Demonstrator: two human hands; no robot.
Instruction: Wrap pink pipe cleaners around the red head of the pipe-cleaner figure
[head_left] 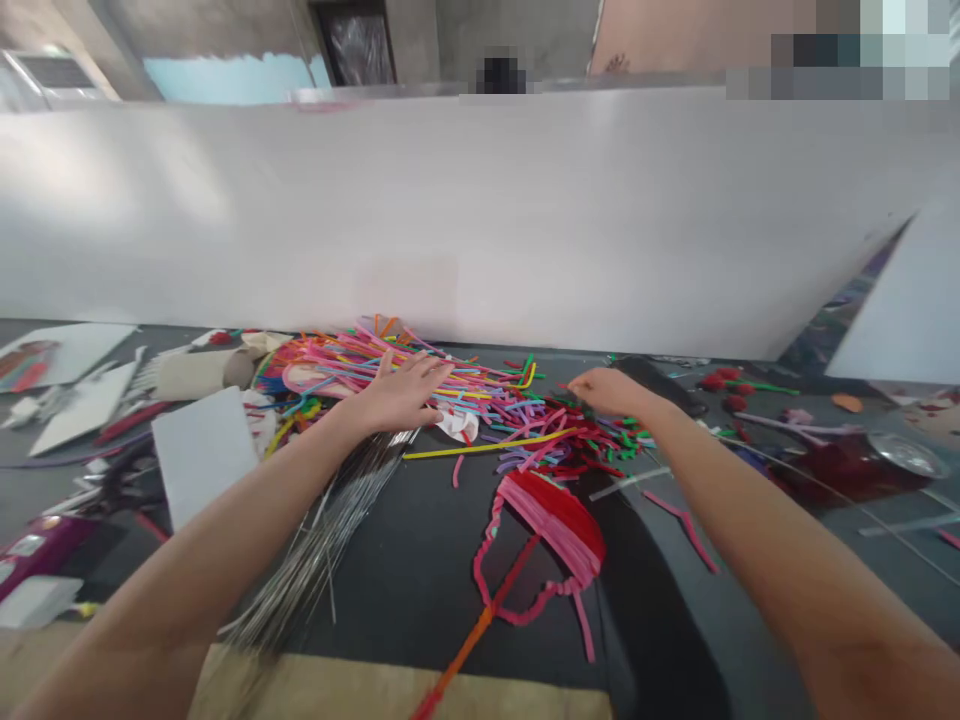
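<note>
My left hand [401,395] is stretched out flat, fingers spread, over a pile of colourful pipe cleaners [341,358]. Toward the right, my right hand [606,390] has its fingers pressed together above a heap of short cut pipe cleaner pieces [570,440]; what they pinch, if anything, is too small to make out. On the dark table between my forearms lies a pink and red pipe cleaner piece [559,525] with a wavy pink loop and an orange-red stem [476,635]. A bundle of thin metal wires [330,530] lies under and beside my left wrist.
A white panel [480,220] stands along the table's back. At left are a cardboard roll [199,374], a white card [204,450] and a purple box [41,550]. A dark red jar-like container [840,470] lies at right, near red pipe cleaner flowers [724,380].
</note>
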